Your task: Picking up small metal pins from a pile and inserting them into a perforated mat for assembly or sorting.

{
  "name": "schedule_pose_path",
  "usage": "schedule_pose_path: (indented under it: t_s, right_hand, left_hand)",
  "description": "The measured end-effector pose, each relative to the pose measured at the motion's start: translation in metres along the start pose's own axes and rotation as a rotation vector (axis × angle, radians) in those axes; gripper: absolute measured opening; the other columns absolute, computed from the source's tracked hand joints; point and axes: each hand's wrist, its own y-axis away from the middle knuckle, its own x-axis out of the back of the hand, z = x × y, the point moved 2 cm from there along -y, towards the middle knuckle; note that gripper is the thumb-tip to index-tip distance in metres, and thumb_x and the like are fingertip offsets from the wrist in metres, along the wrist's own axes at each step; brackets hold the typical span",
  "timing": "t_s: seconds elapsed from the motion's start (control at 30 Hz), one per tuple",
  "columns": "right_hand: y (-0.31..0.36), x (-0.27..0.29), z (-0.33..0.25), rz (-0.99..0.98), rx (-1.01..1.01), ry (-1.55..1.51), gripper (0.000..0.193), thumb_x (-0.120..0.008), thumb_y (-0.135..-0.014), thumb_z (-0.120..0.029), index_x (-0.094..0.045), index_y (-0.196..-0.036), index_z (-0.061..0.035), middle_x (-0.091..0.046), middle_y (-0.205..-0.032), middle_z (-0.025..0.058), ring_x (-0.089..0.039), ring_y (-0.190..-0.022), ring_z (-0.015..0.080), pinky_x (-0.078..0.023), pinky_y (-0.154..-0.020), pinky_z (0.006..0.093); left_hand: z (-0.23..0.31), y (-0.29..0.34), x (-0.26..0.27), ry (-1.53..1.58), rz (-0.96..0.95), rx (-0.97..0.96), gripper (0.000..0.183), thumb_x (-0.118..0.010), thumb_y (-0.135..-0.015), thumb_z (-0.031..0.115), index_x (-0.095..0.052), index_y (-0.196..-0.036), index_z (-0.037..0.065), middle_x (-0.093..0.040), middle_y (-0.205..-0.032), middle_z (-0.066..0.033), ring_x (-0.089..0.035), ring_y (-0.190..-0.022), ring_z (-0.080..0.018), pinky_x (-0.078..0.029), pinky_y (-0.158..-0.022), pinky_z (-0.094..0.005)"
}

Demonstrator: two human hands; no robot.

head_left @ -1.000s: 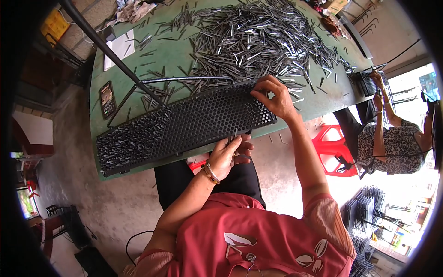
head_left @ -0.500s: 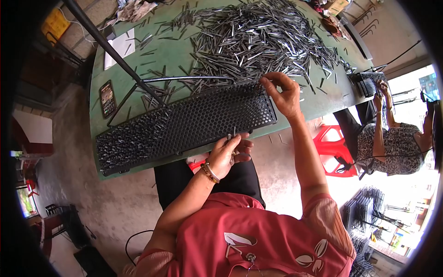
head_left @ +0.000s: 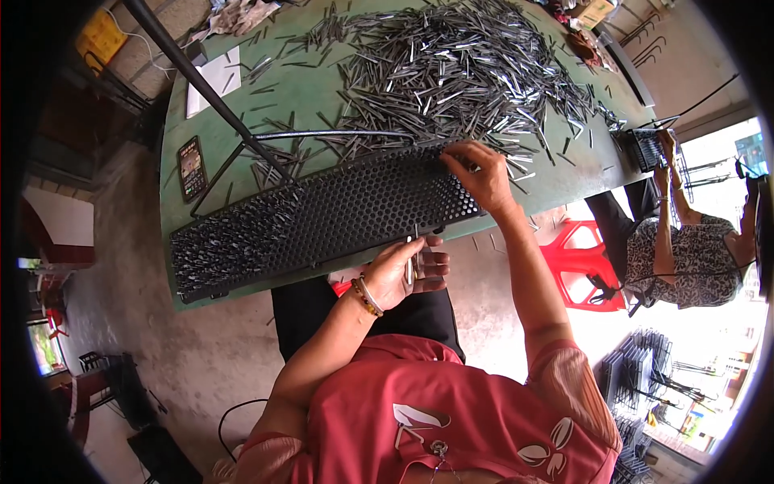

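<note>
A long black perforated panel (head_left: 367,202) lies slanted along the near edge of the green table. Its left part is filled with upright dark metal strips (head_left: 230,246); the round holes of the middle and right part show bare. My right hand (head_left: 482,176) is over the panel's right end, thumb and fingertips pinched together at the holes; whatever is between them is too small to make out. Palm up below the panel's near edge, my left hand (head_left: 395,273) holds a few short metal strips (head_left: 409,270) in its half-curled fingers.
A big heap of loose metal strips (head_left: 468,68) covers the far part of the table (head_left: 298,93). A black bar (head_left: 193,85) slants over the left side, near a phone (head_left: 192,169) and white paper (head_left: 214,81). Rightward are a red stool (head_left: 576,262) and another person (head_left: 685,250).
My right hand has shifted slightly left and down over the panel's right end. My left fingers have loosened a little, so the strips in the palm show more.
</note>
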Motion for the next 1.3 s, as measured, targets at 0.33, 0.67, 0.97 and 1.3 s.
schedule_pose_path:
  t_s: [0.33,0.67,0.97,1.3]
  right_hand:
    - [0.009,-0.001,-0.008,0.033,0.248,0.291,0.013,-0.071,-0.073,-0.007,-0.066,-0.085,-0.0034,-0.060,-0.088,0.0093,-0.061,-0.074,0.0257,-0.050,-0.063,0.0327]
    - [0.021,-0.002,-0.060,-0.490,-0.220,-0.356,0.020,-0.066,-0.084,-0.016,-0.066,-0.093,0.0015,-0.063,-0.086,0.0086,-0.059,-0.081,0.0161,-0.047,-0.068,0.0282]
    - [-0.003,0.002,-0.052,-0.091,-0.174,-0.117,0.017,-0.064,-0.083,-0.008,-0.066,-0.098,-0.0003,-0.065,-0.082,0.0071,-0.058,-0.071,0.0122,-0.046,-0.064,0.0239]
    - [-0.017,-0.015,-0.020,0.004,0.012,0.035,0.016,-0.061,-0.083,-0.005,-0.066,-0.097,-0.0002,-0.065,-0.090,0.0125,-0.064,-0.077,0.0219,-0.049,-0.067,0.0283]
  left_hand:
    - [0.007,0.002,-0.011,-0.197,0.010,-0.097,0.031,-0.041,-0.093,0.014,-0.051,-0.117,-0.002,-0.062,-0.103,-0.0139,-0.063,-0.089,-0.0196,-0.052,-0.079,-0.0323]
    - [0.019,0.011,-0.021,-0.261,-0.046,-0.152,0.032,-0.041,-0.094,0.018,-0.050,-0.119,0.001,-0.063,-0.103,-0.0109,-0.063,-0.088,-0.0187,-0.054,-0.072,-0.0317]
    - [0.002,0.004,0.003,-0.184,0.154,-0.095,0.030,-0.049,-0.088,0.017,-0.055,-0.114,0.003,-0.061,-0.095,-0.0071,-0.055,-0.071,-0.0110,-0.043,-0.057,-0.0226]
    - [-0.001,0.010,-0.006,-0.054,0.069,-0.071,0.029,-0.045,-0.085,0.006,-0.057,-0.110,0.001,-0.059,-0.091,-0.0058,-0.058,-0.087,-0.0155,-0.049,-0.080,-0.0332]
